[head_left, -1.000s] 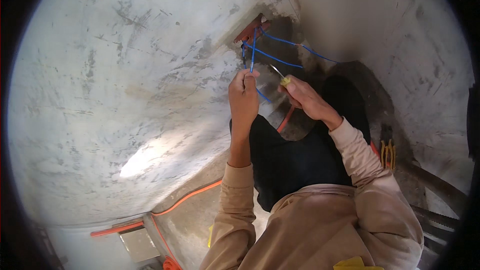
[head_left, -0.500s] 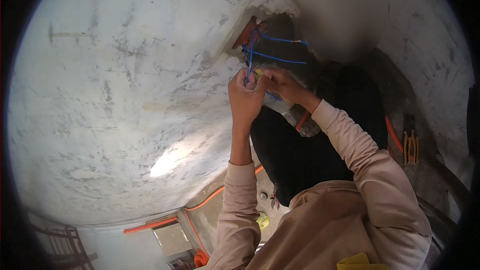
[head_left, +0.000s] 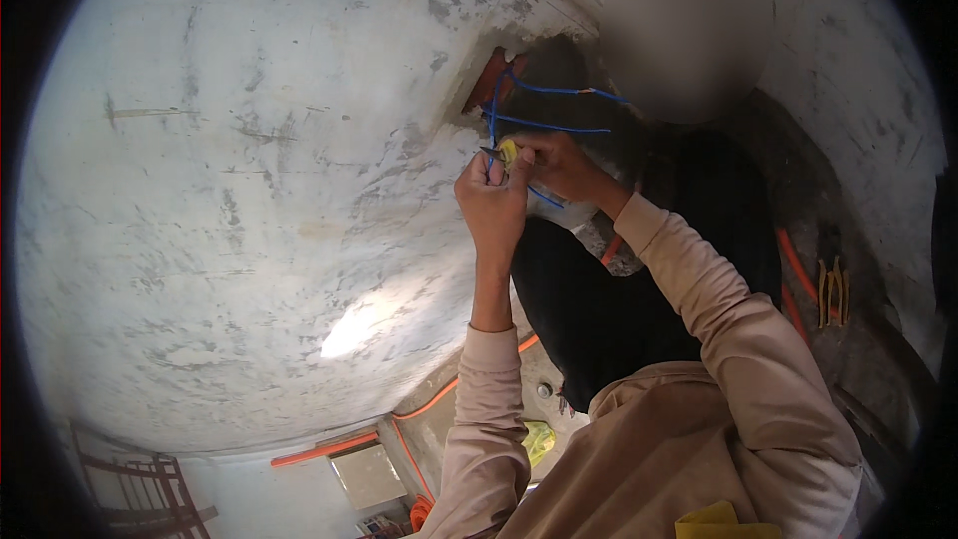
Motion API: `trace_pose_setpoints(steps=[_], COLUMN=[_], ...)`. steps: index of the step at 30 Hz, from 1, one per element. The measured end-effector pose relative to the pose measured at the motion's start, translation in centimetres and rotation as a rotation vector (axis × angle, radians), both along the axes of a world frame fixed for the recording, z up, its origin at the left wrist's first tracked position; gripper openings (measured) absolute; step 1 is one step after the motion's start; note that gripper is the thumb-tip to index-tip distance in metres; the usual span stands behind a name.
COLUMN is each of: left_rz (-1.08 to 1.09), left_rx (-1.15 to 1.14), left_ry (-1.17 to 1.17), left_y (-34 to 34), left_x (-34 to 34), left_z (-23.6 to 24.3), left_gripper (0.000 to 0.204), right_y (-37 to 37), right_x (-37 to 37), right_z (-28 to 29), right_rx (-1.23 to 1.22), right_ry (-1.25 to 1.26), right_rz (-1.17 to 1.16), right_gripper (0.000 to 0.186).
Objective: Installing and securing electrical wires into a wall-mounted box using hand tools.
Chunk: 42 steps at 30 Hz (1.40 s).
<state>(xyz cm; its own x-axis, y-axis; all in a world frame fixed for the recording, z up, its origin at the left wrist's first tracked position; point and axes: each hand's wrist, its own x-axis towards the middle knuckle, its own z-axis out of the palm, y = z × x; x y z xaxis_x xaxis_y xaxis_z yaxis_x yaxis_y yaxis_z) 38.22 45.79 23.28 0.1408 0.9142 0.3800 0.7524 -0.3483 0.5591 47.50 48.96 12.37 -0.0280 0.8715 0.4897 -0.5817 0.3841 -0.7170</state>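
Note:
My left hand [head_left: 492,202] is closed, its fingers pinching a blue wire [head_left: 492,120] that hangs from a reddish recessed box [head_left: 481,85] in the wall. From the right, my right hand [head_left: 561,166] meets it, gripping a small yellow tool [head_left: 509,151] with a dark pointed tip. That tip lies against or very near the pinched wire; the fingers partly hide the contact. Below the hands a blue wire end [head_left: 545,198] sticks out. Two other blue wires stretch rightward from the box, the upper wire [head_left: 549,90] showing a bare copper-coloured patch.
Yellow-handled pliers [head_left: 833,292] lie on the floor at right, near orange conduit [head_left: 793,260]. More orange tubing [head_left: 429,401] runs along the wall's foot. A yellow bag [head_left: 539,441] sits beside my left sleeve. A dark red metal rack [head_left: 145,489] stands at lower left.
The yellow tool and its dark tip now show more clearly at the wire between my hands. My hands stay close together, and the view has shifted slightly.

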Motion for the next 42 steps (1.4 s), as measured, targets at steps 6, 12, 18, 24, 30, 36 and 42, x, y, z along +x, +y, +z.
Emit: trace_pose_setpoints(steps=[6,12,18,24,30,36,42], left_rz=[0.036,0.088,0.128,0.041,-0.033,-0.116,-0.171], left_rx=[0.104,0.140,0.128,-0.115,-0.394,-0.497,-0.424], left_ry=[0.079,0.064,-0.027,-0.388,-0.829,-0.932,-0.867], left_y=[-0.3,-0.2,0.3,-0.8,-0.5,-0.7,-0.1], left_x=[0.2,0.9,0.6,-1.1,-2.4,-2.3,-0.7], left_z=[-0.1,-0.5,-1.7,-1.9,-2.7,-2.5,-3.6], left_gripper=[0.049,0.054,0.051,0.037,0.033,0.026,0.023], right_y=[-0.1,-0.4,-1.7,-4.4,-3.6,-0.6,-1.9], right_x=[-0.1,0.2,-0.7,-0.1,1.5,2.3,3.4], right_z=[0.3,0.6,1.1,1.2,5.2,5.4,3.8], right_rx=[0.010,-0.002,-0.095,-0.211,-0.181,-0.032,-0.386], right_ry=[-0.065,0.001,-0.277,-0.229,-0.197,-0.551,0.352], right_rz=[-0.060,-0.108,-0.674,-0.647,-0.371,-0.406,0.419], right_gripper=[0.026,0.019,0.021,0.030,0.031,0.018,0.017])
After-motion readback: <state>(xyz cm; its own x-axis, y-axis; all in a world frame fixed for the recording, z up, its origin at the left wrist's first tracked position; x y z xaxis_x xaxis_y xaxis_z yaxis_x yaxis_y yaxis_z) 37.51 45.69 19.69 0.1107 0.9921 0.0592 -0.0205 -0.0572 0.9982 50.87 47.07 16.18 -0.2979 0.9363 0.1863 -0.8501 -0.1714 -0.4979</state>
